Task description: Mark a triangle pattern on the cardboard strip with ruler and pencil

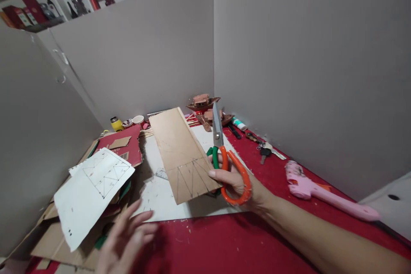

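My right hand (233,180) holds scissors (217,130) with orange and green handles, blades pointing up, and also grips the lower right corner of a long cardboard piece (175,145). Pencil lines form zigzag triangles on the near end of the cardboard. At the lower left, my left hand (128,235) is raised with its fingers apart and nothing in it. A white paper sheet (93,197) with a drawn triangle pattern lies to the left, on top of cardboard scraps.
A white sheet (180,212) lies on the red table (199,248). Behind are model boats (202,102), a yellow bottle (116,124) and a white cup (138,120). Keys (265,152) and a pink tool (327,192) lie along the right edge, by the wall.
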Motion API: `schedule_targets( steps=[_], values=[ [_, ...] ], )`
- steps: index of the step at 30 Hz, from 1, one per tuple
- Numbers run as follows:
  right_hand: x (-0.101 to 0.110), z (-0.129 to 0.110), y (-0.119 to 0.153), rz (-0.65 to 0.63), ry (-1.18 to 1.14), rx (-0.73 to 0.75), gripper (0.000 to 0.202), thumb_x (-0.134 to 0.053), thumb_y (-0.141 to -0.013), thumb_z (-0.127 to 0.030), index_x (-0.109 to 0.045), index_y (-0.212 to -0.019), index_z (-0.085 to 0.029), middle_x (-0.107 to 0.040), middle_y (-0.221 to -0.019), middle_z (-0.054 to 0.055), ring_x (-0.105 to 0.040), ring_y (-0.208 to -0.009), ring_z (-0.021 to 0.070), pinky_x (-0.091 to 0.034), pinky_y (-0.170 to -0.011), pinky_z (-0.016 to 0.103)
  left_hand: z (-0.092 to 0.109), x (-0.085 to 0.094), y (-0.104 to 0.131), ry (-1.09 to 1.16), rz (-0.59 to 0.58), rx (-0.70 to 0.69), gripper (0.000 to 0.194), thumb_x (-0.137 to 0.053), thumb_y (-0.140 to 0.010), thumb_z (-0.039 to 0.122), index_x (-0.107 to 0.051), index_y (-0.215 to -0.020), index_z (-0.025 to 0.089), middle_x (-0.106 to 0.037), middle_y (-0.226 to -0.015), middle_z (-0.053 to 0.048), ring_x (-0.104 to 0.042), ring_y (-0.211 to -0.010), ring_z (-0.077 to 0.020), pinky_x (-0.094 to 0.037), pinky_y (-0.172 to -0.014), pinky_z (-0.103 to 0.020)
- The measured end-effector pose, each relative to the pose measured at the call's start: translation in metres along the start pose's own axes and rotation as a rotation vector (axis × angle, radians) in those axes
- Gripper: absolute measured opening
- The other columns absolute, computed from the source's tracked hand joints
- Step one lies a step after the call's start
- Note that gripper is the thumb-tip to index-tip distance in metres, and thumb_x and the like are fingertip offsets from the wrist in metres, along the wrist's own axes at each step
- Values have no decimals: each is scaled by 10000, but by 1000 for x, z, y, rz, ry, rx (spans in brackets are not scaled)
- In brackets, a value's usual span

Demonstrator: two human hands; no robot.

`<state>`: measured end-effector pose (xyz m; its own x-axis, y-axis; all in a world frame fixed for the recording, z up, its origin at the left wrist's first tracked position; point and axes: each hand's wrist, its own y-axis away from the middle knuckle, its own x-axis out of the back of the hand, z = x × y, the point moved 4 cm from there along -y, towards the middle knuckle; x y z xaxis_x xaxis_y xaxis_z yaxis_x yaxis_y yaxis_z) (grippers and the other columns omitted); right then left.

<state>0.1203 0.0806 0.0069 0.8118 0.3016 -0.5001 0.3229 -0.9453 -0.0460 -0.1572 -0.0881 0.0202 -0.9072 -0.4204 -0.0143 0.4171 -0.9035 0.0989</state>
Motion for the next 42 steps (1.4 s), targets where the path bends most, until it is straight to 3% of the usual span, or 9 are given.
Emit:
schedule_targets(
  steps=[3, 5, 8, 14, 20, 24, 29, 34, 42],
  values=[
    [-2, 0, 4, -54, 46, -10, 418, -861, -652, -383, -651, -979, -230, -597, -810, -30, -556, -723, 136, -463, -656, 245, 8, -79, -10, 109, -282, 117, 653, -783, -763, 492, -570, -1304, 195, -727, -984, -107, -726, -774, -222, -588, -719, -327],
    [-1, -2, 5, -54, 86, 32, 418, -861, -658, -394, -655, -983, -231, -595, -831, -29, -550, -762, 137, -459, -701, 243, 16, -105, -20, 170, -366, 145, 541, -809, -745, 460, -621, -1166, 177, -676, -769, -23, -717, -662, -191, -567, -595, -263],
    [0, -5, 6, -43, 128, 72, 423, -858, -655, -418, -649, -977, -239, -568, -784, -39, -521, -737, 136, -442, -685, 242, 23, -120, -31, 168, -463, 134, 418, -821, -736, 423, -673, -992, 127, -611, -661, 12, -674, -561, -137, -529, -511, -201],
    [1, -15, 7, -27, 190, 126, 415, -830, -672, -435, -632, -985, -249, -483, -693, -55, -441, -616, 130, -398, -585, 253, 36, -129, -36, 111, -530, 86, 361, -826, -726, 393, -714, -912, 104, -662, -643, -24, -658, -532, -121, -526, -507, -193],
    [3, -21, 5, -40, 171, 198, 361, -814, -718, -405, -625, -984, -253, -523, -754, -44, -489, -670, 136, -434, -635, 252, 62, -136, -41, 37, -649, 19, 298, -827, -720, 347, -724, -879, 117, -672, -630, -22, -683, -554, -142, -522, -522, -202],
    [6, -23, 2, -29, 202, 261, 313, -804, -735, -392, -618, -933, -237, -575, -788, -27, -539, -711, 154, -465, -659, 266, 64, -141, -47, 12, -667, -13, 277, -826, -714, 326, -709, -858, 119, -682, -653, -25, -671, -544, -132, -507, -521, -199],
    [2, -27, 3, -7, 230, 236, 390, -809, -708, -439, -595, -952, -221, -599, -813, -10, -582, -700, 173, -514, -608, 293, 51, -145, -55, 80, -639, -60, 296, -829, -698, 339, -692, -844, 121, -638, -597, 2, -620, -486, -111, -467, -482, -192],
    [-3, -26, 6, -38, 200, 131, 412, -781, -755, -468, -568, -997, -212, -589, -750, -23, -618, -617, 153, -525, -530, 270, 42, -136, -63, 153, -539, -94, 336, -823, -713, 352, -696, -930, 128, -634, -606, 8, -610, -494, -113, -469, -484, -203],
    [-4, -16, 8, -89, 62, 129, 301, -659, -874, -484, -597, -967, -205, -537, -648, -49, -476, -473, 82, -460, -471, 225, 48, -119, -62, 204, -465, -149, 293, -799, -756, 357, -676, -917, 145, -646, -628, 2, -617, -519, -119, -474, -503, -214]
  ],
)
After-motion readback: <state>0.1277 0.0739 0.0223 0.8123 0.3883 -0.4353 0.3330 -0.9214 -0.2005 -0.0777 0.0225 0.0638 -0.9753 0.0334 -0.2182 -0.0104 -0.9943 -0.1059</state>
